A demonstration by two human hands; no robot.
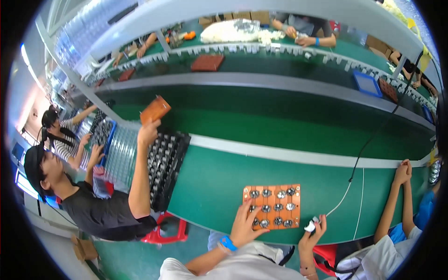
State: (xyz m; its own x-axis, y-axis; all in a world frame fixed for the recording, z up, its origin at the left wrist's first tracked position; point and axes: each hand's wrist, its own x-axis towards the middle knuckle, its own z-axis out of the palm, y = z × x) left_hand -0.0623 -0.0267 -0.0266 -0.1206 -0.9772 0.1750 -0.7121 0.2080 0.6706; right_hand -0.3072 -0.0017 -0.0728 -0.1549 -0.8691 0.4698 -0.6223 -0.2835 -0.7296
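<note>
One orange tray [272, 206], twelve metal cups [266, 192] in it; second orange tray [155, 109] raised by neighbour.

Flat orange rectangular plastic tray [272, 206] lies on the green workbench surface [210, 182], near its front edge, holding small round metal parts [272, 207] in rows. Left hand [245, 225] rests on the tray's front-left corner. Right hand [313, 232] sits just right of the tray, touching a small white plastic piece [310, 227]. Black compartmented parts tray [164, 164] lies well left. Conveyor belt [280, 116] runs behind.
</note>
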